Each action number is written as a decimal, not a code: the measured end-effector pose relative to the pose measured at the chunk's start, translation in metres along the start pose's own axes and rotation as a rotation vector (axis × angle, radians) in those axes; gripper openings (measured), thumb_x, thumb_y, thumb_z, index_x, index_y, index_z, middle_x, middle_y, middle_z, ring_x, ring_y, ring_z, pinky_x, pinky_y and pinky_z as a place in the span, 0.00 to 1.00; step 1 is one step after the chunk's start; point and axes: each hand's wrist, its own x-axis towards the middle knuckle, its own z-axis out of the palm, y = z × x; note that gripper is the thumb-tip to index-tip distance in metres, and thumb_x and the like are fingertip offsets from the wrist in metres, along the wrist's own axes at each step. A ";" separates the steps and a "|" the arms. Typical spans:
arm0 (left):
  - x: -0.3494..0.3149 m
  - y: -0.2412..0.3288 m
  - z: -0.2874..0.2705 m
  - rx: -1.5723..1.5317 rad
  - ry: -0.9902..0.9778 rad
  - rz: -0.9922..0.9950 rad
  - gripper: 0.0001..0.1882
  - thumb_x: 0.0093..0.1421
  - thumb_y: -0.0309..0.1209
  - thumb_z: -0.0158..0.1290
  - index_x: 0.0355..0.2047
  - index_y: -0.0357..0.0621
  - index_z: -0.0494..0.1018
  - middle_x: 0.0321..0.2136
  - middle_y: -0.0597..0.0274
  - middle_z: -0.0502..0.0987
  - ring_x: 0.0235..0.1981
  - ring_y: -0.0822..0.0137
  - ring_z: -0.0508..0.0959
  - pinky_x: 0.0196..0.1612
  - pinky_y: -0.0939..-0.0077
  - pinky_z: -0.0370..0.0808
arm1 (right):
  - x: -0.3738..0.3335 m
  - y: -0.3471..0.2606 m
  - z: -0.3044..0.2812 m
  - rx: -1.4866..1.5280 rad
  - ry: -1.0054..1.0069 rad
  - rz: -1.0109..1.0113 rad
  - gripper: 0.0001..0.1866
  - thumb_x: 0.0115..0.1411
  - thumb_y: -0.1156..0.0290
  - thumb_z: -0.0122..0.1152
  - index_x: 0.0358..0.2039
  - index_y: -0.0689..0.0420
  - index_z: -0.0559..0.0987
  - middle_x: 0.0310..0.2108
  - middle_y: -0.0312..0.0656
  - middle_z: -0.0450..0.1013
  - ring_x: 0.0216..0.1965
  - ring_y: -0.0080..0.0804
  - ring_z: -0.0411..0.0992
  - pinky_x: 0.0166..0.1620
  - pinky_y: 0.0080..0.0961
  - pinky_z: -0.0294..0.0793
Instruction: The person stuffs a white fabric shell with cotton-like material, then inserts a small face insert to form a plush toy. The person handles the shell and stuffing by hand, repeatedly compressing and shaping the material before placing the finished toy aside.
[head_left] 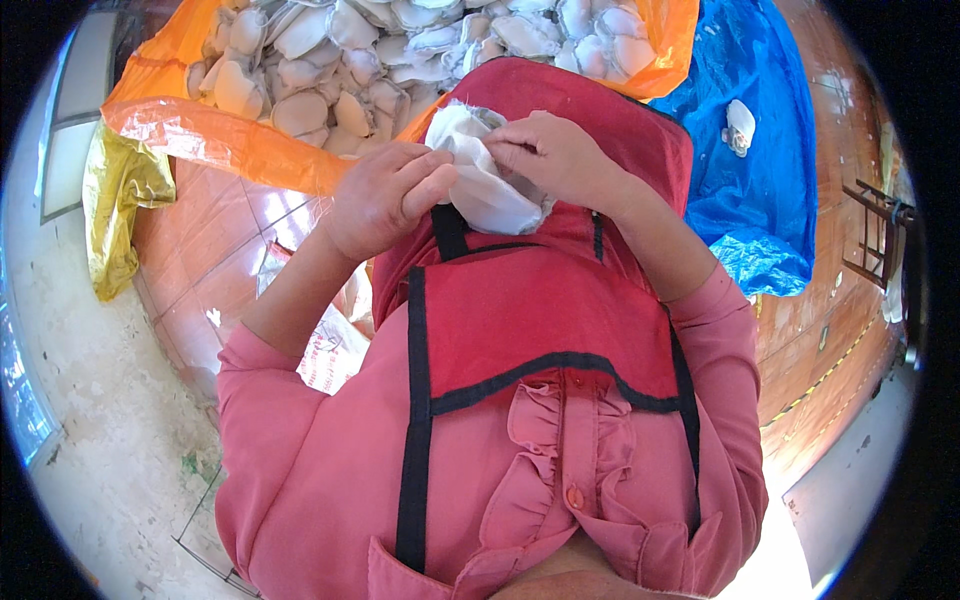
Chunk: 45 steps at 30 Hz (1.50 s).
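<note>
A white, soft cloth piece [482, 185], rounded and cup-like with grey showing at its inner edge, is held above my red apron [545, 300]. My left hand [390, 198] grips its left edge with curled fingers. The fingers of my right hand [560, 158] are bent together at its upper right rim, and their tips are partly hidden by the cloth. Beyond my hands, many similar white, rounded cloth pieces [430, 50] lie heaped on an orange plastic sheet [230, 145].
To the right a blue plastic sheet [760, 200] is spread, with one white piece [739, 128] on it. A yellow sack [118, 215] lies at the left by the tiled floor [200, 230]. A dark wooden rack [875, 235] stands at the far right.
</note>
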 end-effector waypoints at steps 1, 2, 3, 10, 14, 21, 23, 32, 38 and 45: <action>0.001 0.001 0.001 -0.006 0.019 0.001 0.20 0.47 0.25 0.55 0.43 0.44 0.73 0.40 0.57 0.78 0.40 0.55 0.79 0.37 0.64 0.79 | 0.002 0.002 0.000 0.099 0.013 0.017 0.15 0.62 0.59 0.53 0.38 0.56 0.82 0.33 0.44 0.78 0.35 0.43 0.74 0.40 0.35 0.73; 0.001 0.001 0.002 -0.008 0.000 0.001 0.20 0.47 0.25 0.55 0.43 0.44 0.73 0.40 0.57 0.78 0.40 0.54 0.79 0.38 0.64 0.79 | 0.002 0.003 0.000 0.197 0.027 0.034 0.17 0.62 0.57 0.53 0.37 0.56 0.82 0.32 0.46 0.78 0.35 0.44 0.75 0.39 0.36 0.74; 0.002 0.001 0.001 -0.010 -0.019 0.000 0.20 0.47 0.25 0.56 0.44 0.44 0.73 0.40 0.57 0.78 0.40 0.54 0.79 0.39 0.64 0.79 | 0.002 0.002 0.000 0.200 0.025 0.023 0.17 0.63 0.58 0.53 0.38 0.58 0.82 0.32 0.45 0.78 0.36 0.39 0.75 0.40 0.32 0.73; 0.004 0.001 -0.003 -0.026 -0.061 0.006 0.19 0.47 0.25 0.56 0.43 0.42 0.74 0.40 0.56 0.78 0.41 0.54 0.79 0.40 0.64 0.79 | 0.001 -0.002 -0.003 0.223 0.009 0.062 0.13 0.62 0.64 0.56 0.37 0.61 0.80 0.31 0.40 0.77 0.34 0.27 0.74 0.40 0.23 0.72; 0.002 0.001 -0.004 0.012 0.000 0.028 0.17 0.48 0.27 0.56 0.41 0.43 0.73 0.40 0.60 0.77 0.38 0.57 0.78 0.37 0.67 0.78 | 0.001 -0.007 -0.006 0.288 -0.025 0.143 0.12 0.59 0.67 0.56 0.36 0.62 0.80 0.28 0.38 0.77 0.32 0.23 0.74 0.39 0.21 0.72; 0.010 0.003 -0.014 0.008 -0.072 0.029 0.16 0.45 0.26 0.57 0.38 0.41 0.76 0.39 0.58 0.78 0.39 0.55 0.79 0.38 0.65 0.78 | 0.000 -0.007 -0.004 0.374 0.004 0.148 0.13 0.56 0.66 0.57 0.34 0.62 0.81 0.27 0.41 0.78 0.29 0.25 0.75 0.36 0.24 0.74; 0.012 0.005 -0.014 -0.012 -0.057 0.009 0.16 0.45 0.26 0.57 0.37 0.41 0.76 0.39 0.57 0.78 0.39 0.54 0.79 0.38 0.65 0.78 | 0.001 -0.011 -0.007 0.421 -0.014 0.154 0.12 0.56 0.66 0.58 0.34 0.62 0.80 0.27 0.40 0.78 0.29 0.24 0.75 0.36 0.23 0.74; 0.018 0.023 -0.005 -0.199 0.008 -0.457 0.09 0.56 0.29 0.59 0.37 0.42 0.77 0.31 0.55 0.81 0.32 0.55 0.81 0.35 0.66 0.77 | 0.007 -0.016 -0.011 0.530 -0.104 0.171 0.10 0.56 0.68 0.60 0.32 0.62 0.82 0.28 0.36 0.79 0.31 0.19 0.75 0.39 0.20 0.73; 0.028 0.030 -0.007 -0.348 0.025 -0.651 0.08 0.55 0.28 0.60 0.35 0.40 0.78 0.29 0.55 0.81 0.30 0.59 0.82 0.33 0.71 0.76 | 0.010 -0.017 -0.007 0.592 -0.169 0.185 0.07 0.59 0.71 0.59 0.34 0.62 0.80 0.30 0.33 0.77 0.33 0.16 0.72 0.40 0.16 0.71; 0.024 0.032 0.000 -0.339 0.093 -0.612 0.05 0.55 0.26 0.59 0.32 0.41 0.76 0.28 0.56 0.79 0.30 0.58 0.80 0.34 0.70 0.75 | 0.009 -0.013 -0.004 0.579 -0.119 0.166 0.09 0.57 0.69 0.60 0.32 0.61 0.81 0.28 0.36 0.79 0.31 0.20 0.75 0.39 0.19 0.73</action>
